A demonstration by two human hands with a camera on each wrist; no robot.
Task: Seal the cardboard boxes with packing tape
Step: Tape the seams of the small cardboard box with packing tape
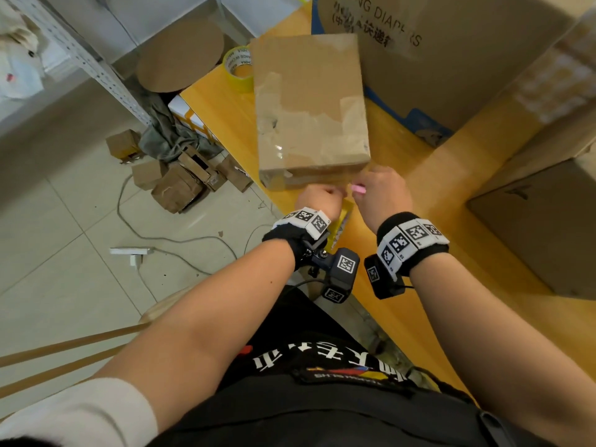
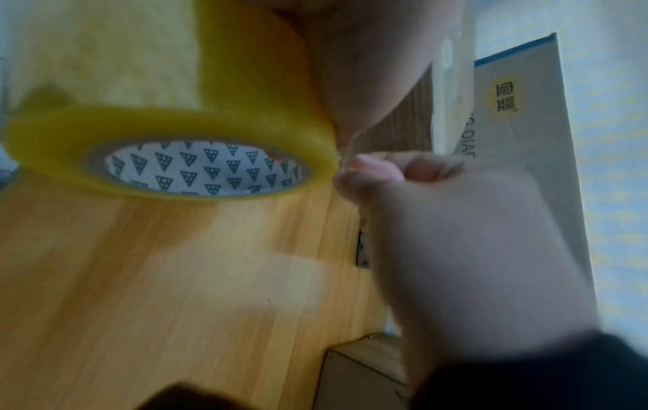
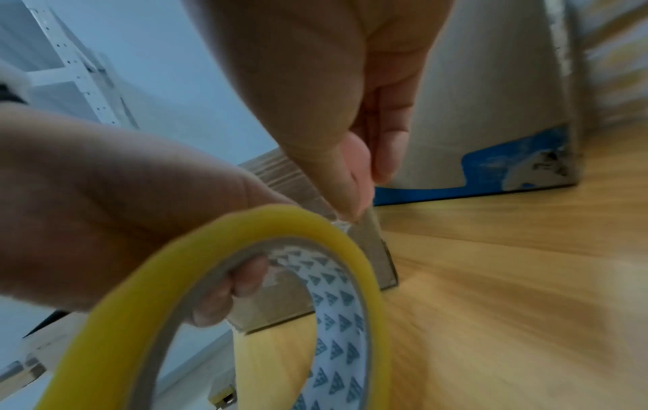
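Yellow transparent packing-tape roll [image 3: 224, 319], white core w/ dark triangle print: gripped by left hand [image 1: 321, 201], fingers [image 3: 242, 280] curled thru core, thumb side over outer rim. Held on edge just above yellow-wood tabletop [image 1: 403, 201], close to near end of box.
Brown flat rectangular cardboard box [image 1: 309, 108], patched w/ old clear tape and torn paper: lying flat on tabletop, long axis running away from person, near end just beyond both hands.
Right hand [image 1: 382, 191]: fingers curled, thumb and forefinger pinching clear tape end [image 3: 342, 222] at roll's rim, beside box's near corner. Small pink item [image 1: 358, 189] showing at fingertips in head view; identity cannot tell.
Second yellow tape roll [image 1: 239, 68]: on tabletop at far left corner of box, touching or just beside it.
Large grey-brown carton w/ blue base trim and "DIAPERS" print [image 1: 445, 59]: standing on tabletop, right of flat box.
Plain brown carton [image 1: 535, 227]: on tabletop, right of the hands.
Round brown cardboard disc [image 1: 180, 53]: beyond tabletop's far left end.
Small crumpled brown boxes [image 1: 174, 182] and white power strip w/ cable [image 1: 132, 251]: on tiled floor, left of tabletop.
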